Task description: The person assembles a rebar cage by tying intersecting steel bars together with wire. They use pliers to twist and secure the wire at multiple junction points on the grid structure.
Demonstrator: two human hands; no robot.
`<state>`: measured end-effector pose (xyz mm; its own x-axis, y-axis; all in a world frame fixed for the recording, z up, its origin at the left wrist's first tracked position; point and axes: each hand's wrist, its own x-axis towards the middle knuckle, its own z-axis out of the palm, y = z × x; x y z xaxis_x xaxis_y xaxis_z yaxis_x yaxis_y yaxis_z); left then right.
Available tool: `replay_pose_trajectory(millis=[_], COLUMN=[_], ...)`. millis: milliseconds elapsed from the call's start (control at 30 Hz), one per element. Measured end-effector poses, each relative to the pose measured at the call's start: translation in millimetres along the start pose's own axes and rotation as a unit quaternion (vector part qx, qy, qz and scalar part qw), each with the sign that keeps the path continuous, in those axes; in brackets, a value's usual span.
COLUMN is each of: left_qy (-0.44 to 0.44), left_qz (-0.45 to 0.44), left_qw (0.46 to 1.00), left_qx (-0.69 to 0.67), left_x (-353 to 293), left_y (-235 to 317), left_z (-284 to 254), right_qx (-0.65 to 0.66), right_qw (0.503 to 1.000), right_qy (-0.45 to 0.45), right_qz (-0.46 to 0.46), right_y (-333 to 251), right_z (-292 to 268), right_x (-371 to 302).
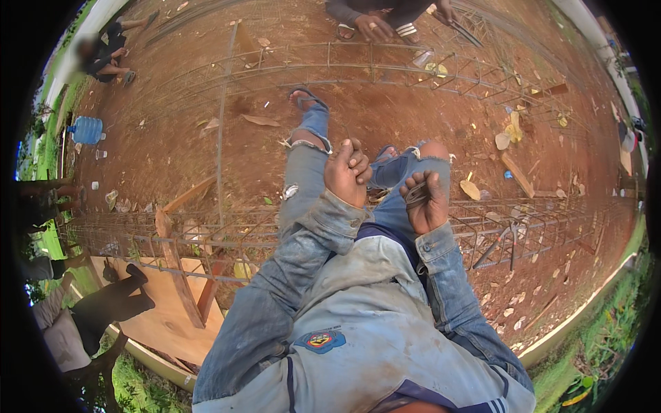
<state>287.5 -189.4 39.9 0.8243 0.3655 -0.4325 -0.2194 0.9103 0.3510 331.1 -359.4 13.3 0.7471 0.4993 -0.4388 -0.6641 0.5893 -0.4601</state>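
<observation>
My left hand is raised over my knees, its fingers closed in a pinch. A short thin wire seems to stick up from the fingertips. Beside it on the right, my right hand is curled round a small dark bundle of thin wire, partly hidden by the fingers. Under my thighs runs a cage of steel bars with square stirrups. A pair of pincers with long handles rests on the cage, right of my right hand.
Another bar cage lies ahead, where a person bends with hands near it. Wooden pieces prop the near cage at left, beside a plywood sheet. A blue water jug and other people are farther left. Dry leaves litter the soil.
</observation>
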Motion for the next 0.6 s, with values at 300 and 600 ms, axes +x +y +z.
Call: replay_pose_trajectory(millis=[300,600], left_qy=[0.041,0.034], left_qz=[0.064,0.111], left_qw=[0.991,0.993], left_qx=[0.113,0.032], left_x=[-13.1,-15.5], left_y=[15.0,21.6], left_z=[2.2,9.1], right_qx=[-0.590,-0.725], right_qw=[0.709,0.584], right_qy=[-0.057,-0.191], right_qz=[-0.383,-0.310], right_y=[-21.4,26.2], right_z=[72.4,79.4], right_x=[-21.3,-29.4])
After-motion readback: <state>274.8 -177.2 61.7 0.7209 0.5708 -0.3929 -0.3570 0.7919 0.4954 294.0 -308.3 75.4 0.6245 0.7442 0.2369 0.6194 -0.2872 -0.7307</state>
